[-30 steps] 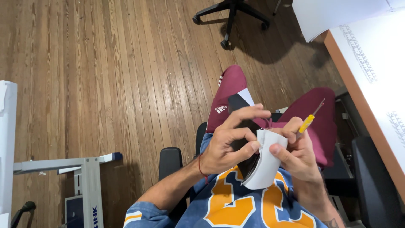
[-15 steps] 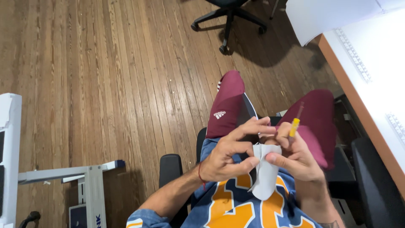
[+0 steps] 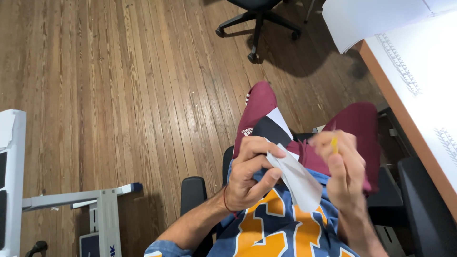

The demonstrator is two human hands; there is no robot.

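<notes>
head view, steeply downward, close over lap [image 3: 304, 147]

The floor [image 3: 119, 85] was worn wooden plank with a dull sheen and visible grain. The white piece [image 3: 297, 178] in the left hand [image 3: 250, 178] looked like matt paper, creased. The shorts [image 3: 259, 112] were maroon cloth, the shirt [image 3: 281, 228] soft blue fabric with orange print. The counter [image 3: 419, 81] showed a smooth white top and wood edge; the chair base [image 3: 257, 24] looked black plastic.
</notes>
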